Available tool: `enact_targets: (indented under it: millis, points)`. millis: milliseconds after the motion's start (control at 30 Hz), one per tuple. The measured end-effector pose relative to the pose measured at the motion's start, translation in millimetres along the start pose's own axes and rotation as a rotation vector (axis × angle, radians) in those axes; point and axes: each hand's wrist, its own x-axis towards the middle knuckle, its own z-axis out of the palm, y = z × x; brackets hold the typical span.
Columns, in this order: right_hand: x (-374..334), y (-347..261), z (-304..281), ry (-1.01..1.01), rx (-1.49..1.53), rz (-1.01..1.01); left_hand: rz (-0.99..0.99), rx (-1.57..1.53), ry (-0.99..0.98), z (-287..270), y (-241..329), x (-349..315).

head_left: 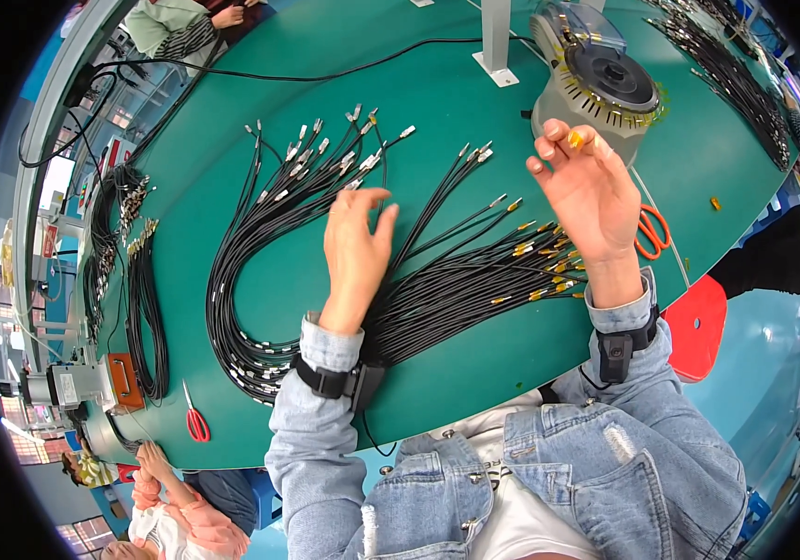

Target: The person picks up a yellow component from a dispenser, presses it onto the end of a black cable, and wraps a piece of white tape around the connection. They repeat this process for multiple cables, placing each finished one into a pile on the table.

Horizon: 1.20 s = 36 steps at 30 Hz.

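My left hand (355, 247) is above a looped bundle of thin black cables (232, 243), thumb and fingers apart, nothing visible in it. Metal connectors (299, 166) tip the bundle's far ends; many ends toward the right carry small yellow tape wraps (563, 267). My right hand (596, 201) is raised just in front of a round tape dispenser (610, 79). Its fingers are loosely curled and apart, and a small yellow piece, apparently tape (575, 139), clings to one fingertip. The cables lie below and left of that hand, not touched by it.
Orange-handled scissors (653, 231) lie right of my right wrist; red scissors (196, 425) are at the left. Other cable bundles (145, 317) hang along the left side and lie at the far right (745, 103). A metal post (496, 42) stands behind. A co-worker's hand (153, 459) is at lower left.
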Motion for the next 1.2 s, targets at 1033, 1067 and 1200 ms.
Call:
enact_targets:
  millis: [1033,1067,1200]
  points:
    - [-15,42,23,0.149,-0.462,0.059,-0.437,-1.164,-0.184,26,52,4]
    - [-17,46,25,0.134,-0.504,0.07,-0.457,-1.187,-0.169,21,56,3]
    - [-18,58,30,0.143,-0.534,0.071,-0.494,-1.235,-0.13,16,65,-4]
